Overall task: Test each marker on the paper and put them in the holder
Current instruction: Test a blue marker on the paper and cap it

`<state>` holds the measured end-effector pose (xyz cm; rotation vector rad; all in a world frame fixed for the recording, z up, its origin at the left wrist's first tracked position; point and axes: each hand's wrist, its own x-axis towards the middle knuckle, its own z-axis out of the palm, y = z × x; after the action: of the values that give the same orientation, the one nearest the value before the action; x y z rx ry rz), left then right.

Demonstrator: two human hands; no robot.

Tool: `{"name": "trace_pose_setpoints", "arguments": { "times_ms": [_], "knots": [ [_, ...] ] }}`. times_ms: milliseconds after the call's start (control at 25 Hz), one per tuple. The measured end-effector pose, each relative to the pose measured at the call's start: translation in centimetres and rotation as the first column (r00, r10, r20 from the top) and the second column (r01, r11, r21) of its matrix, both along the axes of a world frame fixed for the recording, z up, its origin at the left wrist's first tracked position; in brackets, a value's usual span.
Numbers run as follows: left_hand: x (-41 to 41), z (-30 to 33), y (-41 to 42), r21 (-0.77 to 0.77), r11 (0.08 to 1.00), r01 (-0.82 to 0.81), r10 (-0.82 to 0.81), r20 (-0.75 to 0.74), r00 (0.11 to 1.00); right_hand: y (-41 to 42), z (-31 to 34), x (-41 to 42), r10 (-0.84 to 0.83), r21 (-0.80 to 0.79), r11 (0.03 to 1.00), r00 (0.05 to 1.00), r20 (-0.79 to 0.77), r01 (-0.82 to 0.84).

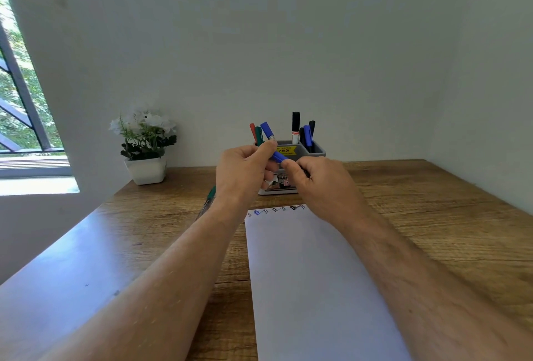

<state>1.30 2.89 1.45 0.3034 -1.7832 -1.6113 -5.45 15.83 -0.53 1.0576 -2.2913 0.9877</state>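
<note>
At the frame's center, the left hand (243,170) and right hand (313,177) both grip a blue marker (272,141) held tilted in front of the grey holder (313,150) full of markers; below lies white paper (311,280) with scribbles on a wooden table (432,216); a potted plant (145,141) stands left

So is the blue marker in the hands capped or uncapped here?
Cannot tell. Both hands, left and right, grip the blue marker; fingers hide its lower end.
</note>
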Motion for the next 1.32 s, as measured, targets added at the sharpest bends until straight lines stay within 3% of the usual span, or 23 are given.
{"name": "trace_pose_setpoints", "arguments": {
  "times_ms": [400,520,640,760,960,1120,1320],
  "knots": [
    [0.0,0.4,0.2,0.062,0.997,-0.047,0.052,-0.075,0.996,0.3,0.5,-0.1,-0.046,-0.004,0.999,0.999,-0.005,0.046],
    [0.2,0.6,-0.5,0.143,0.988,-0.062,0.076,-0.099,0.992,0.7,0.0,-0.6,-0.053,-0.001,0.999,0.998,-0.02,0.053],
    [0.4,0.8,-1.2,0.291,0.956,0.027,0.014,-0.136,0.991,0.8,-0.1,-1.0,-0.041,-0.054,0.998,0.999,0.027,0.042],
    [0.6,1.0,-1.0,0.462,0.866,0.191,-0.102,-0.212,0.972,0.7,0.1,-0.7,0.057,-0.188,0.982,0.99,0.131,-0.031],
    [0.9,1.2,-0.2,0.537,0.792,0.289,-0.177,-0.251,0.952,0.4,0.3,0.2,0.173,-0.267,0.956,0.966,0.19,-0.118],
    [1.1,1.0,0.3,0.516,0.832,0.203,-0.163,-0.121,0.979,0.6,0.6,0.2,0.211,-0.423,0.9,0.952,0.223,-0.101],
    [0.2,0.4,0.1,0.278,0.956,0.089,-0.138,0.161,0.977,1.5,0.9,-0.2,0.275,-0.575,0.818,0.885,0.377,-0.009]
  ]
}}
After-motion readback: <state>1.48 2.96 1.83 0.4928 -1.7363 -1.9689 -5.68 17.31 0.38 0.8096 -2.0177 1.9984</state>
